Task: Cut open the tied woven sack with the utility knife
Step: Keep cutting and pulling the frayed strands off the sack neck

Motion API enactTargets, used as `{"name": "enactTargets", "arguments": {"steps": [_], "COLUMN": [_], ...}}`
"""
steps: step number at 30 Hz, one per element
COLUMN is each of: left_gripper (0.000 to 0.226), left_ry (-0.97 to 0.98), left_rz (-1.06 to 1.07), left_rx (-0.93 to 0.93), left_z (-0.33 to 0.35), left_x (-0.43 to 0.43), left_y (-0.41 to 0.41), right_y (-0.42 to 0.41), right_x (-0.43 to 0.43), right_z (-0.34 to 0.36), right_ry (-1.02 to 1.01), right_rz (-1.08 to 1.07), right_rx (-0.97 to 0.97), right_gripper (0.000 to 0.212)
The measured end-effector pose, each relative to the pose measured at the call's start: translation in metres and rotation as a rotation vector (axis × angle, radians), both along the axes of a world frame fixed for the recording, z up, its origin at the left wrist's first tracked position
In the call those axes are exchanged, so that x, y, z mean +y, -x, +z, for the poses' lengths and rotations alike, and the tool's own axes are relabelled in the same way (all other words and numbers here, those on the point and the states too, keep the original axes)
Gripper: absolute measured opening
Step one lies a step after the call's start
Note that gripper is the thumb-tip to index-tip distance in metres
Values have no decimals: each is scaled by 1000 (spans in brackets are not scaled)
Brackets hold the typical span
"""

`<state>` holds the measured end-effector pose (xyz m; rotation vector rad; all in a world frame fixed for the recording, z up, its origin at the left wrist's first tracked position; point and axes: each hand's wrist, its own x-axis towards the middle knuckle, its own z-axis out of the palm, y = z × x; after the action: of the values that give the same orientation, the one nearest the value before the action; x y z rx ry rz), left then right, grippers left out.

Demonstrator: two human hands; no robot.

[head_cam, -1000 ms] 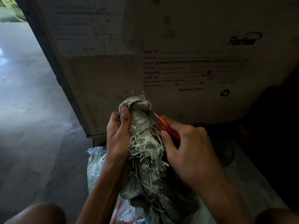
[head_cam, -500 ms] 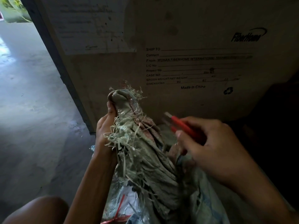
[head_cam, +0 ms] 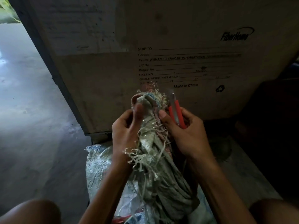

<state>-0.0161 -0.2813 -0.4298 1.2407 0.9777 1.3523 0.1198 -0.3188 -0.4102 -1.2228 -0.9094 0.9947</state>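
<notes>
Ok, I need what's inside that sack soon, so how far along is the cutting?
Partly done: the sack neck is frayed, with loose strands hanging. In hand: the left hand grips the bunched neck, and the right hand holds the utility knife, blade up beside the top. Left: the neck is bunched shut, so no opening shows.

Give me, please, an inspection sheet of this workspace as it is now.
Surface: grey concrete floor.
Job's things: woven sack, neck bunched and frayed; red utility knife, blade up beside the sack's top.
Clutter: pale plastic sheeting under the sack.
Grippers: left hand grips the sack's neck; right hand holds the knife, thumb on the sack.
Cables: nothing seen.
Surroundings: large printed carton behind.
</notes>
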Motion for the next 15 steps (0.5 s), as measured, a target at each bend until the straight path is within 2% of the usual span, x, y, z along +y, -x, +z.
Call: {"name": "enactTargets", "arguments": {"steps": [3, 7, 11, 15], "left_gripper": [38, 22, 10, 10], "left_ry": [-8, -62, -112, -97], "left_rz": [-10, -41, -110, -165], "left_rx": [-27, 14, 39, 16], "left_z": [1, 3, 6, 6], "left_x": [-3, 0, 3, 5], "left_y": [2, 9, 12, 17], "right_y": [-2, -4, -11, -17], "right_x": [1, 4, 6, 9], "right_z": [-1, -3, -4, -3], "right_ry": [34, 0, -70, -46], "right_rz": [4, 22, 67, 93], "right_rx": [59, 38, 43, 40], "right_gripper": [18, 11, 8, 10]}}
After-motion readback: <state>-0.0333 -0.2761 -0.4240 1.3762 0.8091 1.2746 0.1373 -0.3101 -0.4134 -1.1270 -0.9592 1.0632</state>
